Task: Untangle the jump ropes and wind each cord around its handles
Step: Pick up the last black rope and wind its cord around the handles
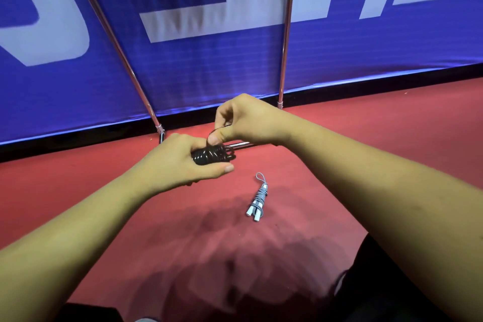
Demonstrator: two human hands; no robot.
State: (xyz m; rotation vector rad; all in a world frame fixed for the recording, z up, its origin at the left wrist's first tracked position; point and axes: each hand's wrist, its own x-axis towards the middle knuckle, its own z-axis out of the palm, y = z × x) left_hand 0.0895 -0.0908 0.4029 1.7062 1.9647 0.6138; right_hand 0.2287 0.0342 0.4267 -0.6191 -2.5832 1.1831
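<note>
Roughly at the middle of the frame, the black jump rope (212, 156) is held up above the red floor (352, 144) between both hands. Its long axis runs almost level across the picture, from left to right. One end is buried in the left hand (177, 162) and the other end pokes out to the right, past the thumb. It looks like a short, fat bundle: glossy black cord coiled in close turns around the handles, which are mostly covered. The left hand's grip is clamped round this bundle, fingers curled over the top and thumb stretched along its underside. Just above it, the right hand (244, 120) has its grip pinched together on a thin loop of the black cord (217, 129), which arcs up from the coils to the fingertips.

Lower and to the right of centre, the grey jump rope (258, 198) lies on the floor, well apart from the hands. Its long axis stands nearly upright in the frame, leaning slightly. A small cord loop points towards the upper edge, and two pale handle ends sit side by side pointing to the lower left. Its grey cord is wrapped tightly round both handles.

Behind, a blue banner (209, 68) with large white lettering fills the upper half, crossed by two metal poles (115, 42).
</note>
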